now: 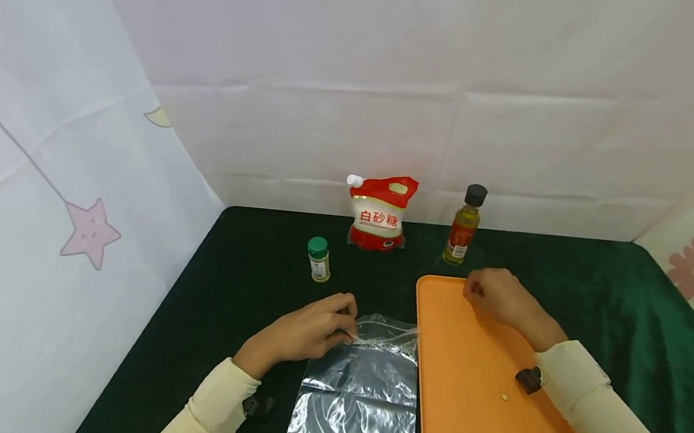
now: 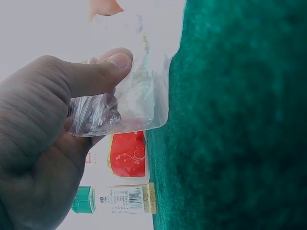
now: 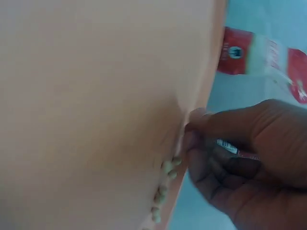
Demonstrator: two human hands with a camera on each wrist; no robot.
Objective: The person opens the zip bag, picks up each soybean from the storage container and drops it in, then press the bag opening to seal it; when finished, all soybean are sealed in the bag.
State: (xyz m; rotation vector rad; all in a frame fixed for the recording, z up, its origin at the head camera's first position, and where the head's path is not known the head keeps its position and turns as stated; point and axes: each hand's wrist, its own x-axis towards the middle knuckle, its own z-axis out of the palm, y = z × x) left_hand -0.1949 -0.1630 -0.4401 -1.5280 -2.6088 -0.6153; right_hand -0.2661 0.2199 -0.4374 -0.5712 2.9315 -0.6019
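Note:
My left hand (image 1: 311, 328) pinches the top left corner of a clear, shiny zip-lock bag (image 1: 359, 413) between thumb and fingers. In the left wrist view the film of the bag (image 2: 136, 105) bunches beneath my thumb. At the far rim of an orange tray (image 1: 454, 408), my right hand (image 1: 502, 298) has its fingers curled, thumb and fingertips together. Several small pale beans (image 3: 162, 194) lie along that rim beside the fingertips. I cannot tell whether a bean is between them. One more bean (image 1: 504, 397) sits on the tray floor.
Behind the bag stands a green-capped seasoning jar (image 1: 319, 261). Farther back are a red and white sugar pouch (image 1: 379, 212) with a white spout and an oil bottle (image 1: 462, 231) with a black cap. A dark green cloth (image 1: 254, 270) covers the table, against pale curtains.

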